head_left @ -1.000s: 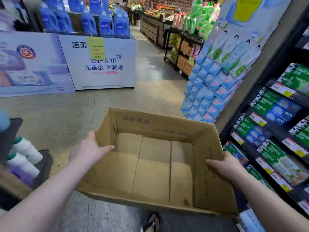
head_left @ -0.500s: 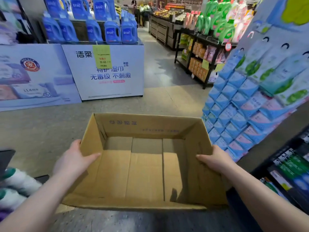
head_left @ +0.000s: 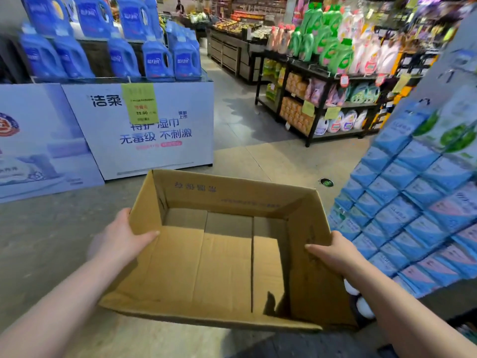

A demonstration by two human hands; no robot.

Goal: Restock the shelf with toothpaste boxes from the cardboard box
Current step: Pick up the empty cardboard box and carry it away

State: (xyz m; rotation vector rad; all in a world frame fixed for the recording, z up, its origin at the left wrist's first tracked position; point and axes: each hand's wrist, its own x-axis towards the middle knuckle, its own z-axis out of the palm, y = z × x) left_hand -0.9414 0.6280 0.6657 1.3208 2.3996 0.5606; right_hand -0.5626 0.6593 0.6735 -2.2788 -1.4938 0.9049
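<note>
**One cardboard box held between two hands in a shop aisle**

One cardboard box is held above the grey floor, open side up, with its bare bottom flaps exposed. Two hands are seen, one on each side wall. The left wall is gripped by the left hand: the thumb is laid over the rim onto the inner face, and the other fingers are hidden behind the wall. The right wall is gripped the same way by the right hand, its thumb stretched along the inside.

Dark printing is seen on the far inner wall of the box, but it is too blurred to be read. Beyond the box, one white display panel is marked "洁柔" and "不刺激" in large characters. One yellow-green price tag is fixed to it, and "39.00" can be read. Blue detergent jugs are stacked above the panel in two tiers; an exact count cannot be made. A wall of blue packets is stacked at the right, and green bottles are shelved farther back.
</note>
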